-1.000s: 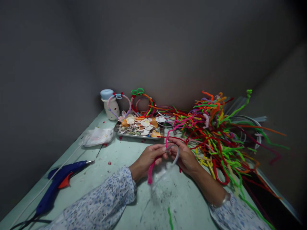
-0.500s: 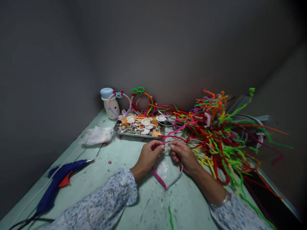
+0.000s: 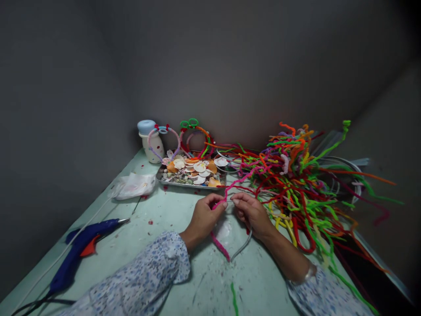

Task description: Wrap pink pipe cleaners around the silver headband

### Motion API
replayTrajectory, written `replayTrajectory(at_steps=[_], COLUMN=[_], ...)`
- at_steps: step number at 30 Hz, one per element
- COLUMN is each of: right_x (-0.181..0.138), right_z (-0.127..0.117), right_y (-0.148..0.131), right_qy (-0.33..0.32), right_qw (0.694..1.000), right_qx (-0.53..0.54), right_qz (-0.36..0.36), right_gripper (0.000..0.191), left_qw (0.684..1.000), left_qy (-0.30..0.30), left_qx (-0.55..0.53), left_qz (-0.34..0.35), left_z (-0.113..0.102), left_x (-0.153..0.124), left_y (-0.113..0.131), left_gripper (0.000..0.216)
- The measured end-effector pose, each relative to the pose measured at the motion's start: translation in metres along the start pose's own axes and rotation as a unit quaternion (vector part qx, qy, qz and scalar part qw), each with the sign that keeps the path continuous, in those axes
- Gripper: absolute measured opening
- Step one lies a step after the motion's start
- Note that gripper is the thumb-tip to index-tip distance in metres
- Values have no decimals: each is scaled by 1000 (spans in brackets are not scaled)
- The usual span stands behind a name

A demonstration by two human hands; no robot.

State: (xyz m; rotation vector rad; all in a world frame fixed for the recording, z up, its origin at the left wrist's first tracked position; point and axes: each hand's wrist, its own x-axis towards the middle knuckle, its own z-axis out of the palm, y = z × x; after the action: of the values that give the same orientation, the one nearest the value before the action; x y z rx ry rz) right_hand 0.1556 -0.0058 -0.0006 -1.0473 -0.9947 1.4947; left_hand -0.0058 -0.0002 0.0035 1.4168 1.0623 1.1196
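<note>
Held over the table in front of me is a thin grey headband [image 3: 243,247], its left side covered with a pink pipe cleaner [image 3: 220,247]. My left hand [image 3: 204,218] pinches the wrapped side between thumb and fingers. The loose pink length runs up from that pinch toward the back right. With thumb and forefinger, my right hand [image 3: 254,214] grips the bare grey side close to the other hand. A short gap of bare band shows between the two sets of fingertips. A bit of red by the right palm is mostly hidden.
A blue glue gun [image 3: 82,248] lies at left, near a plastic packet [image 3: 136,186]. Behind stand a metal tray [image 3: 194,188] of shells, decorated headbands [image 3: 163,128] and a blue-lidded bottle [image 3: 153,147]. Tangled pipe cleaners [image 3: 296,188] fill the right; a green piece [image 3: 234,298] lies in front.
The pink pipe cleaner now shows across my left fingers at the pinch. The headband's lower end has shifted slightly right. Both hands keep their grip.
</note>
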Motion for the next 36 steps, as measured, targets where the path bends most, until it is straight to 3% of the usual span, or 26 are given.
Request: replayTrajectory(at_steps=[26, 36], right_x=[1, 1], right_z=[-2, 0], right_y=[3, 2], right_qy=[6, 5], right_qw=[999, 998], right_qx=[-45, -53], right_qz=[-10, -18], right_gripper=[24, 23], left_qw=[995, 994], left_qy=[5, 41], left_qx=[84, 90], left_qz=[54, 45], left_z=[-1, 2], left_x=[-2, -6], left_y=[-2, 4], left_gripper=[17, 14])
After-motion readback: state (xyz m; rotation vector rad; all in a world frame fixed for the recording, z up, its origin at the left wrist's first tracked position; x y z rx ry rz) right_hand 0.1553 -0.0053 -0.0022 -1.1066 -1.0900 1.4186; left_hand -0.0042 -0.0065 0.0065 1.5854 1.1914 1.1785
